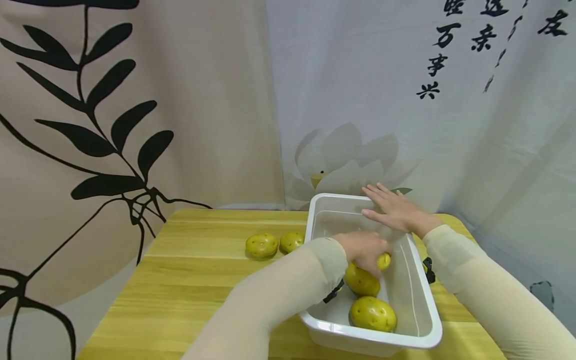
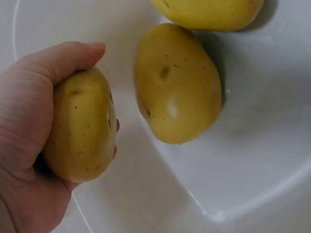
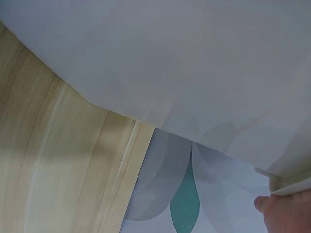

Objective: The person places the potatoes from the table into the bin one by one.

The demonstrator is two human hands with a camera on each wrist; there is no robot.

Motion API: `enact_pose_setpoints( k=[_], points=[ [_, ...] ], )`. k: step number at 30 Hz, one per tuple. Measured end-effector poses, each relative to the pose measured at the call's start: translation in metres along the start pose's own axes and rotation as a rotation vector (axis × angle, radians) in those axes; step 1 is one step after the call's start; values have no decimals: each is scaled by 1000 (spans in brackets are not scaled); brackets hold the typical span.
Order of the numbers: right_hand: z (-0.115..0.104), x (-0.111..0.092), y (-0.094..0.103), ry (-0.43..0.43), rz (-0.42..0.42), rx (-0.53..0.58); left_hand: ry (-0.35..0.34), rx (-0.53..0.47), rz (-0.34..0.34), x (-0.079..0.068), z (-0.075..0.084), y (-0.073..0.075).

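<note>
While holding one potato (image 2: 80, 126) inside the white plastic tub (image 1: 411, 287), curling the left hand (image 1: 366, 249) round it in a close grip, with thumb and fingers against its sides. Reaching in near a second potato (image 1: 361, 282) and a third potato (image 1: 373, 314), lying close together on the tub's floor. Resting the right hand (image 1: 396, 207) at the tub's far right corner, spreading that grip wide with fingers straight. Working over a wood-grain surface (image 1: 189, 280), with two more potatoes (image 1: 261, 245) lying left of the tub.
</note>
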State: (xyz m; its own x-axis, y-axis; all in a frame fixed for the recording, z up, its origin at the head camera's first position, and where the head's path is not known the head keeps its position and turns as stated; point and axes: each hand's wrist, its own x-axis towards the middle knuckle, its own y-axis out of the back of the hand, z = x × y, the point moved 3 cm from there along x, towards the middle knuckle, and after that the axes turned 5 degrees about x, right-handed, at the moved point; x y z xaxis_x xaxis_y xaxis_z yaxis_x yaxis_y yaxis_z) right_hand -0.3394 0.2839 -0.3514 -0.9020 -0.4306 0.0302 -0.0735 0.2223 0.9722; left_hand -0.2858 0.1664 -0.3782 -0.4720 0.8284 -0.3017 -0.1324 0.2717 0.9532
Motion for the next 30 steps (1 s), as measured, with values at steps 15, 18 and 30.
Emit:
enact_pose_setpoints(
  k=[15,18,30],
  points=[
    [2,0,-2,31,20,3,-12,-51,-36,8,3,-6],
    [3,0,-3,28,16,2,-27,-82,-36,8,3,-4],
    [2,0,-2,18,20,21,-33,-176,-53,4,2,0]
  ],
)
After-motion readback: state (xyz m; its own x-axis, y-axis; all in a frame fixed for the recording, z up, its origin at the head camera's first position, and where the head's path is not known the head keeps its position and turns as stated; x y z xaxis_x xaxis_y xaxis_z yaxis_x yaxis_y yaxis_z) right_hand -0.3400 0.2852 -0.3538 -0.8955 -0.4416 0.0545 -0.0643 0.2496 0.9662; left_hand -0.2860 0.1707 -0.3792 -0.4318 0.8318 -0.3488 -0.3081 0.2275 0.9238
